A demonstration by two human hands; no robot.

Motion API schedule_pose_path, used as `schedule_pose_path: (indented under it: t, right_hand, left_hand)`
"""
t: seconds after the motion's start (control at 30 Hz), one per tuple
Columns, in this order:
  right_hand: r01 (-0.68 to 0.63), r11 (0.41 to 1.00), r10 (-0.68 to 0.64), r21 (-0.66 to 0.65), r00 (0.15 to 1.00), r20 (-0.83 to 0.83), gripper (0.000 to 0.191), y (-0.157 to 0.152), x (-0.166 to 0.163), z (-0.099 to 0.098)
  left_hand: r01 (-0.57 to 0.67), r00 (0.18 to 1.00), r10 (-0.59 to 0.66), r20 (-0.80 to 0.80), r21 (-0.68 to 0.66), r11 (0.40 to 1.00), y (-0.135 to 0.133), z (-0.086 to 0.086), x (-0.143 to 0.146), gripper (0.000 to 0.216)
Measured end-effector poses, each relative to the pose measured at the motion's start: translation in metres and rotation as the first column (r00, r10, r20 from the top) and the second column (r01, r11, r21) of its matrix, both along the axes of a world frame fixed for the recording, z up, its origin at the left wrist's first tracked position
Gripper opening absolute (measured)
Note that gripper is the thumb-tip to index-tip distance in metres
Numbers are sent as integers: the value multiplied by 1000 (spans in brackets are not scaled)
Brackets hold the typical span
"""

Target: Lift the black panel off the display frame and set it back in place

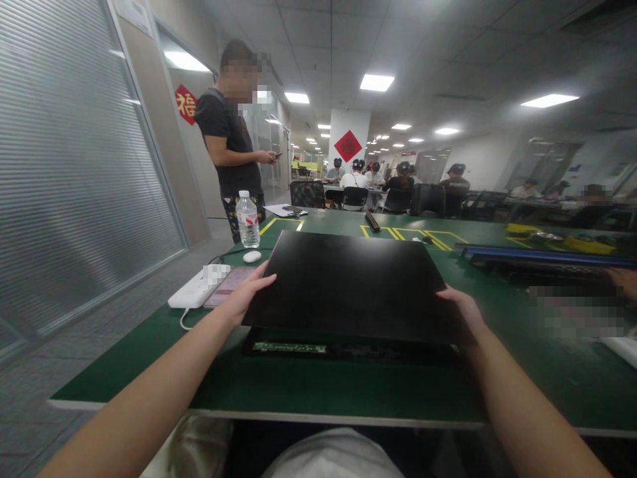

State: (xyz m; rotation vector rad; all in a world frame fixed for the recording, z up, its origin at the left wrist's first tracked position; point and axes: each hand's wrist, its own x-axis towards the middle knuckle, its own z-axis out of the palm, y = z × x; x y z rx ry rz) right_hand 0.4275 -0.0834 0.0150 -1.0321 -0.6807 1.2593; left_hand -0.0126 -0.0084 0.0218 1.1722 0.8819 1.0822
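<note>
A wide, glossy black screen panel [343,285] is held tilted over the green table. My left hand [251,292] grips its left edge, thumb on the front face and the other fingers hidden behind. At the opposite edge, my right hand [464,311] holds it the same way. Below the panel's near edge lies a dark casing [378,350], mostly covered by the panel. A strip of green circuit board [288,347] shows along the casing's front left.
Left of the panel are a white power strip [196,285], a phone [226,284], a white earbud case [252,255] and a water bottle [247,222]. A blue-edged frame [537,254] lies to the right, near another person's hand [622,282]. A person [231,139] stands beyond the table.
</note>
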Motion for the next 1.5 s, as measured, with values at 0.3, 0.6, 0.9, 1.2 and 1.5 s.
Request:
schedule_pose_path:
  t: [0.3, 0.6, 0.9, 1.2, 1.5]
  right_hand:
    - [8, 1000, -9, -26, 1000, -15, 48, -1, -4, 3]
    - [-68, 994, 66, -84, 997, -27, 51, 3, -1, 0]
    - [-184, 983, 184, -11, 976, 118, 36, 27, 22, -23]
    - [10, 999, -1, -45, 984, 179, 58, 23, 23, -19]
    - [100, 993, -86, -69, 979, 184, 35, 20, 23, -11]
  left_hand:
    - [6, 999, -6, -32, 16, 1000, 3, -4, 0, 82]
    - [-7, 1000, 6, 24, 54, 999, 3, -5, -2, 83]
    - [-174, 979, 169, 111, 37, 984, 4, 7, -6, 76]
    - [-261, 954, 254, 162, 21, 965, 12, 1, -10, 62]
    - [-249, 957, 251, 144, -30, 968, 5, 6, -5, 55]
